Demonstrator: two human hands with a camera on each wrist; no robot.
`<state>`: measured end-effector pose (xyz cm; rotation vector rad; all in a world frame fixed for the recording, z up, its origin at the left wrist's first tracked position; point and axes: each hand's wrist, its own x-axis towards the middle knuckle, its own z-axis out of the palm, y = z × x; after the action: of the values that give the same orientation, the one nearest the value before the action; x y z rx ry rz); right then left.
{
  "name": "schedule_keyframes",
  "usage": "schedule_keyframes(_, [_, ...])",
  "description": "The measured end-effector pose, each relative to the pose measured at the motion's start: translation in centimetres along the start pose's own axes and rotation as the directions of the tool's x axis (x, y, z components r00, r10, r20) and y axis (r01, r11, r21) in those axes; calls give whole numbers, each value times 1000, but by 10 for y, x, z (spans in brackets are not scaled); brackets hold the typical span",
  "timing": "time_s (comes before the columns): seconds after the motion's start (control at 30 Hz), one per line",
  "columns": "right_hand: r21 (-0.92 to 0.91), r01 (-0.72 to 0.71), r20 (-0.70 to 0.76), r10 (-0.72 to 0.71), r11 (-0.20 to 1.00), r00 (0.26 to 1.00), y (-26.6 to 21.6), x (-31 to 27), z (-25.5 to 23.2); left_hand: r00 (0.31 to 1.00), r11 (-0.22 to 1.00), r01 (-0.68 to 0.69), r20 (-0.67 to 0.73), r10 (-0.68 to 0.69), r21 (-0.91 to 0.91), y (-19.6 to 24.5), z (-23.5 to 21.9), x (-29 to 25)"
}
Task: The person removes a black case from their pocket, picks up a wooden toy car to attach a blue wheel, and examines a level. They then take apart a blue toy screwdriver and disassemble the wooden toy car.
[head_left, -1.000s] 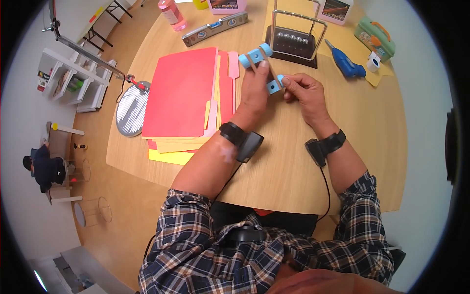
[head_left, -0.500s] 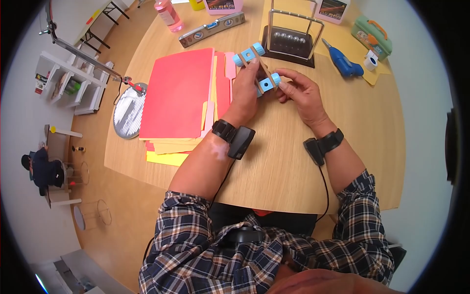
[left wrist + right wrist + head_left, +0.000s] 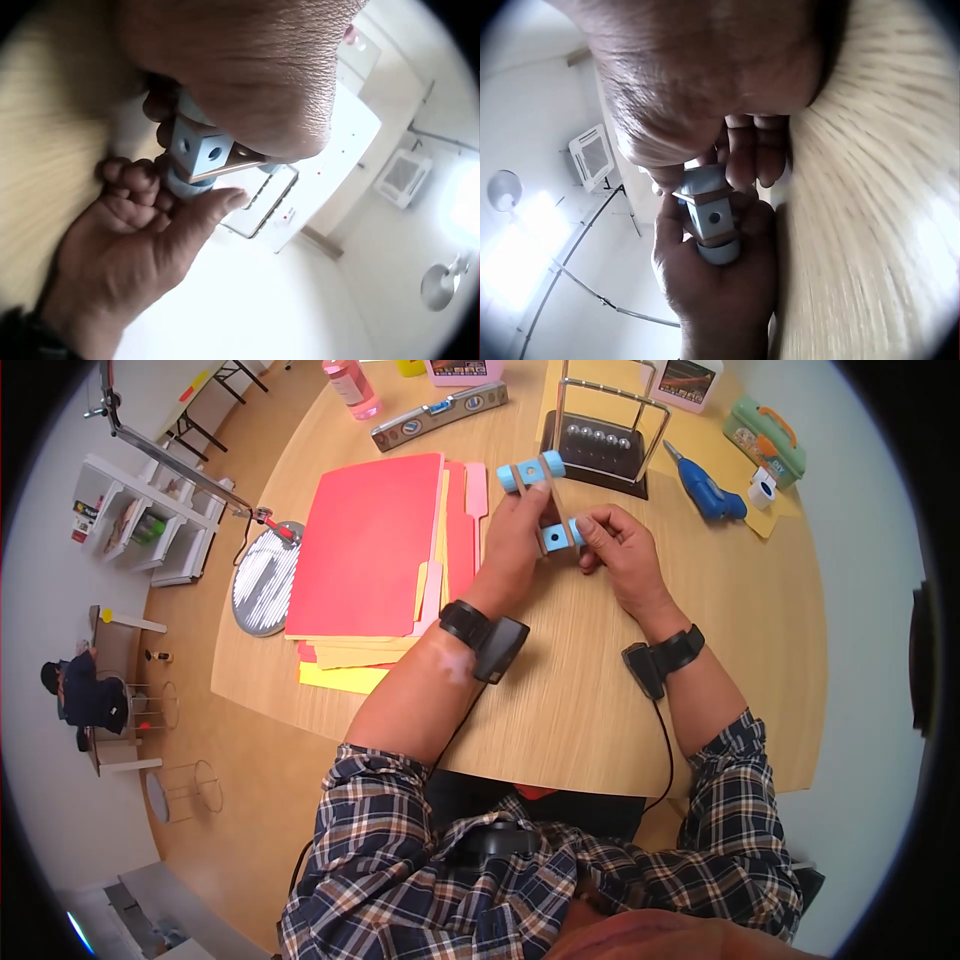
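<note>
A small toy frame stands between both hands: two light-blue drilled blocks with round blue end caps, joined by thin brown strips. My left hand [image 3: 514, 540] grips it from the left, the thumb lying near the far block [image 3: 531, 471]. My right hand [image 3: 628, 560] pinches the right-hand cap of the near block [image 3: 557, 537] between thumb and fingers. In the left wrist view the drilled block [image 3: 201, 150] shows beside a brown strip [image 3: 225, 172], with the right thumb close to its cap. In the right wrist view, the left palm lies behind the block [image 3: 712, 217].
A stack of red and yellow folders [image 3: 370, 550] lies left of the hands. Beyond them are a Newton's cradle [image 3: 600, 472], a spirit level [image 3: 440, 417] and a pink bottle [image 3: 352, 388]. At right lie a blue tool [image 3: 708, 490], a white roll [image 3: 762, 491] and a green case [image 3: 765, 438].
The toy frame has swung left and tilted, then come back right and more level, carried by my left hand. My right fingers stay at the near block's cap.
</note>
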<state>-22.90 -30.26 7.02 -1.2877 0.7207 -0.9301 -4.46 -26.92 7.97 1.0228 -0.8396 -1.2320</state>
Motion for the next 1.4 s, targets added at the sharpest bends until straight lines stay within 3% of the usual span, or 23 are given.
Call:
schedule_keyframes(0.03, [13,15,8,-15,1000,1000,-2,-2,2,1000,1000,3,-1,-3,3,1,0,1])
schedule_keyframes(0.1, [15,20,24,-21,1000,1000,-4,-2,3,997,959,73,21,-70,-275,3,-5,1])
schedule_keyframes(0.13, [14,30,40,-31,999,999,-5,-2,4,988,936,153,37,-149,-318,6,-6,-1])
schedule_keyframes(0.27, [36,56,93,-59,998,994,-8,-4,5,989,917,144,82,-121,-373,2,0,-3])
schedule_keyframes(0.33, [14,28,74,-29,1000,997,-6,-3,2,996,990,8,89,4,-138,1,7,-7])
schedule_keyframes(0.37, [14,28,72,-29,1000,997,-2,-2,-1,996,990,10,91,3,-137,4,11,-12])
schedule_keyframes(0.43, [32,39,129,-43,999,991,5,2,-5,928,913,-337,243,281,229,13,20,-25])
schedule_keyframes(0.47, [72,54,88,-60,996,994,6,-2,-2,911,872,-377,296,288,313,8,16,-25])
schedule_keyframes(0.63, [12,82,133,-83,997,988,9,0,-9,912,927,-283,368,181,245,18,10,-33])
schedule_keyframes(0.73, [6,82,143,-82,997,986,2,-2,-7,934,954,-213,330,136,210,25,12,-40])
schedule_keyframes(0.8, [-4,74,138,-73,997,988,-2,-1,-10,977,999,-41,208,37,14,35,20,-44])
schedule_keyframes(0.83, [-11,82,135,-80,997,988,-3,-4,-12,976,999,-48,215,44,11,30,16,-39])
schedule_keyframes(0.9, [20,32,57,-34,999,998,-7,-3,-16,984,974,-132,145,105,186,18,3,-17])
schedule_keyframes(0.93, [3,18,29,-18,1000,999,-6,-2,-22,994,952,-71,100,43,297,18,2,-13])
schedule_keyframes(0.97, [-6,22,21,-22,1000,1000,-3,0,-30,993,954,-75,110,45,290,14,3,-5])
schedule_keyframes(1.0, [34,-55,-15,55,998,998,1,10,-34,969,813,-237,190,158,532,12,-2,8])
schedule_keyframes(1.03, [75,-121,-39,124,990,991,2,13,-38,923,582,-385,294,249,717,13,-3,12])
schedule_keyframes(1.07, [70,-121,-33,123,990,992,1,16,-41,839,331,-515,386,384,790,13,-3,11])
schedule_keyframes(1.1, [127,-162,-31,167,979,985,1,17,-45,837,329,-517,384,391,791,14,-3,10])
schedule_keyframes(1.17, [184,-191,-30,200,964,979,-10,16,-41,702,89,-612,489,518,786,15,-2,12])
schedule_keyframes(1.27, [186,-267,-11,274,945,962,-20,6,-30,684,-4,-596,511,521,803,16,-1,6])
schedule_keyframes(1.4, [-31,-231,43,232,972,972,-31,20,-20,670,-55,-606,547,502,793,32,9,8])
